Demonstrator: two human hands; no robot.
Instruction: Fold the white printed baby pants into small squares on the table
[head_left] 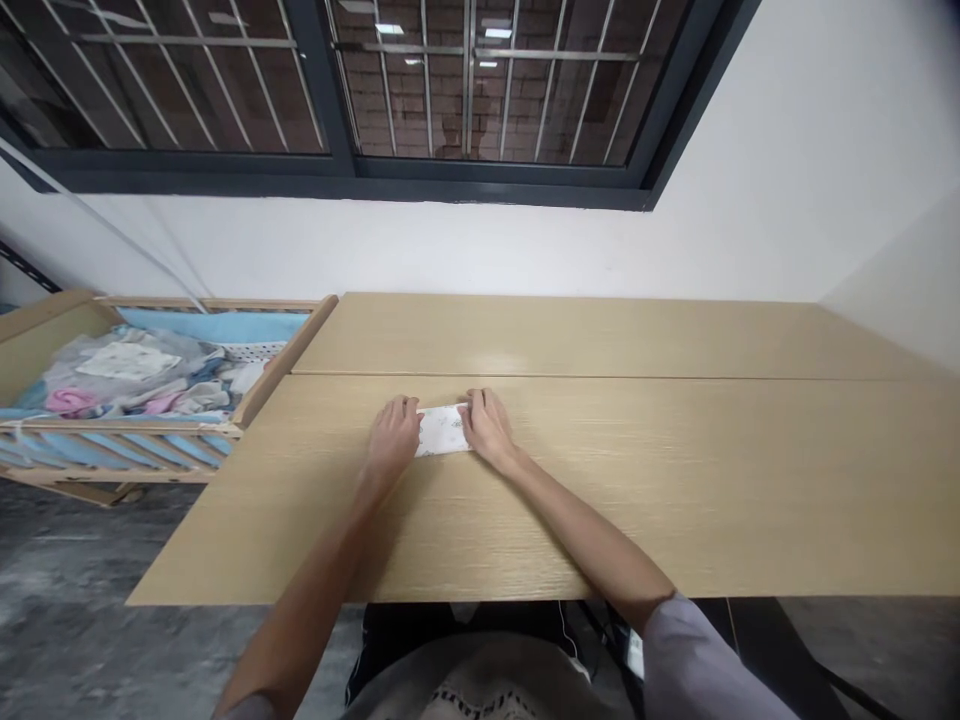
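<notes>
A small white rectangle of folded cloth (442, 431) with a faint printed pattern lies on the light wood table (675, 470). My left hand (395, 432) grips its left edge, fingers curled round the side. At the opposite edge, my right hand (487, 425) has its fingers bent over the upper right corner and holds it. Both hands rest low at the tabletop, and the cloth stretches flat between them. My fingers hide the ends of the cloth.
To the left stands a wooden crib (247, 400) with blue lining, holding a heap of clothes (180, 385) and clear plastic. A seam crosses the table behind my hands. Beyond it are a white wall (480, 245) and a barred window (480, 100).
</notes>
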